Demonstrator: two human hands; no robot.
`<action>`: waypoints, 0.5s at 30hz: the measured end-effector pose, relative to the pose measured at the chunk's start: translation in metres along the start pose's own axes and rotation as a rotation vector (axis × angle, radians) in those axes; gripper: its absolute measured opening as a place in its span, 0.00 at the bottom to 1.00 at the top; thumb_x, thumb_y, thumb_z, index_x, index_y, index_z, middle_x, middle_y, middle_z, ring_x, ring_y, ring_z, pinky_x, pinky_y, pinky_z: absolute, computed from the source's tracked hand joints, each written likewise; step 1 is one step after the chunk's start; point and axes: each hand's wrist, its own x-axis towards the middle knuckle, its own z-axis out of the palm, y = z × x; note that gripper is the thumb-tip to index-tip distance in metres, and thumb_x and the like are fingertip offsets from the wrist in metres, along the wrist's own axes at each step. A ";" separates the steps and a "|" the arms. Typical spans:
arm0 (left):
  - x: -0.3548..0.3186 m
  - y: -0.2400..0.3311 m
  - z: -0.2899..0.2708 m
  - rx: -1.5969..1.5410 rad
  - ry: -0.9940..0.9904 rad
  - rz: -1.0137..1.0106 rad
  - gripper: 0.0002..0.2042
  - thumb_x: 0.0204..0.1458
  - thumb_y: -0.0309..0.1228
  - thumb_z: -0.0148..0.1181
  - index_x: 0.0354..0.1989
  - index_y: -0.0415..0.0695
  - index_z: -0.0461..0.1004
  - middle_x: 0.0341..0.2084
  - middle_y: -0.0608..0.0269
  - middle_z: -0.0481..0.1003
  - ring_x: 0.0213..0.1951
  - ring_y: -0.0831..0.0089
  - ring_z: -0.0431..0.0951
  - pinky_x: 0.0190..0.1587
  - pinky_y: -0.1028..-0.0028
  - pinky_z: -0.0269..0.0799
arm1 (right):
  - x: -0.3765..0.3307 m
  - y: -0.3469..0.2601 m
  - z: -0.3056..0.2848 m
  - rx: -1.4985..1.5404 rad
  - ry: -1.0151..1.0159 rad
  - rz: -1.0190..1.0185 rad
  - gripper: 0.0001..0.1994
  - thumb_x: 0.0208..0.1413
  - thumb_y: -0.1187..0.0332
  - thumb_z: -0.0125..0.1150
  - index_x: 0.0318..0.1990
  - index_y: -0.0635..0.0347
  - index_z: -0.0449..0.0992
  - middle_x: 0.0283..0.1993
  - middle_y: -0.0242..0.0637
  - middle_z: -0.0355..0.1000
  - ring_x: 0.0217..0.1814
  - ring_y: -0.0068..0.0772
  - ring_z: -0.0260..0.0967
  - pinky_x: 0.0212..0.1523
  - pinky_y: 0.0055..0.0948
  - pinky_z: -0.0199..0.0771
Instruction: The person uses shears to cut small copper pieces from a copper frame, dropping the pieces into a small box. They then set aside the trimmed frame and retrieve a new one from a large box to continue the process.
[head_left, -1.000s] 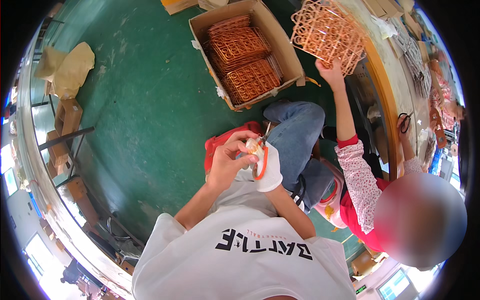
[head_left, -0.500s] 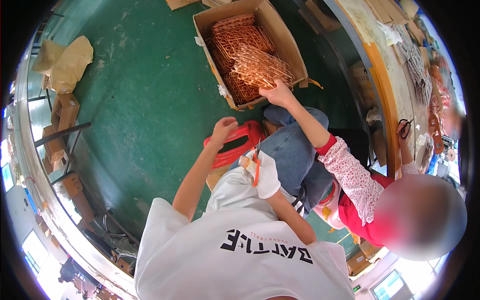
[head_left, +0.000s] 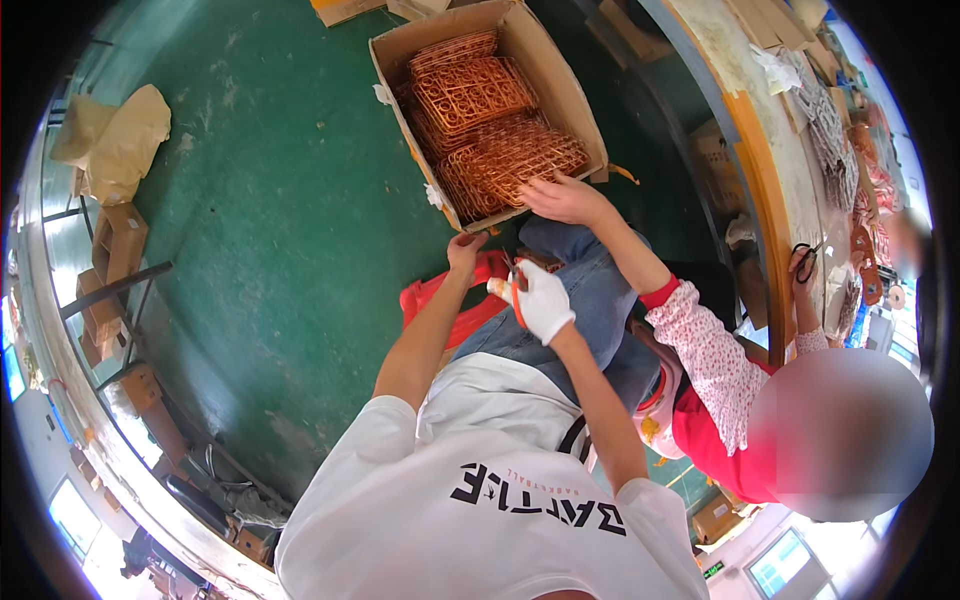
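My right hand (head_left: 545,305), in a white glove, is closed around small orange-handled cutters (head_left: 519,283), their metal tips pointing away from me. My bare left hand (head_left: 466,252) is by the near edge of a cardboard box (head_left: 592,130), its fingers drawn together; whatever is between them is too small to make out. Stacks of copper-coloured bent-wire panels (head_left: 475,95) fill the box. A co-worker's bare hand (head_left: 570,200) reaches in from the right and rests with fingers spread on the nearest panel (head_left: 528,155).
Between my left arm and the box stands a red plastic stool (head_left: 415,300). At right, the co-worker's other hand holds black-handled scissors (head_left: 806,262) beside a long workbench (head_left: 745,130). Cartons (head_left: 122,240) and a tan bag (head_left: 130,140) are at far left on a green floor (head_left: 290,230).
The co-worker has lowered the lifted panel onto the stack and loosened their grip. My left hand has come forward and right to the box edge. My gloved hand has moved slightly right and away.
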 end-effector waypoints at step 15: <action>0.005 -0.019 -0.014 0.126 -0.158 0.147 0.10 0.52 0.33 0.60 0.25 0.39 0.72 0.18 0.69 0.71 0.19 0.82 0.67 0.22 0.81 0.63 | 0.113 0.067 0.015 -0.616 -0.839 0.164 0.39 0.44 0.31 0.49 0.46 0.61 0.74 0.48 0.51 0.72 0.50 0.50 0.69 0.50 0.42 0.67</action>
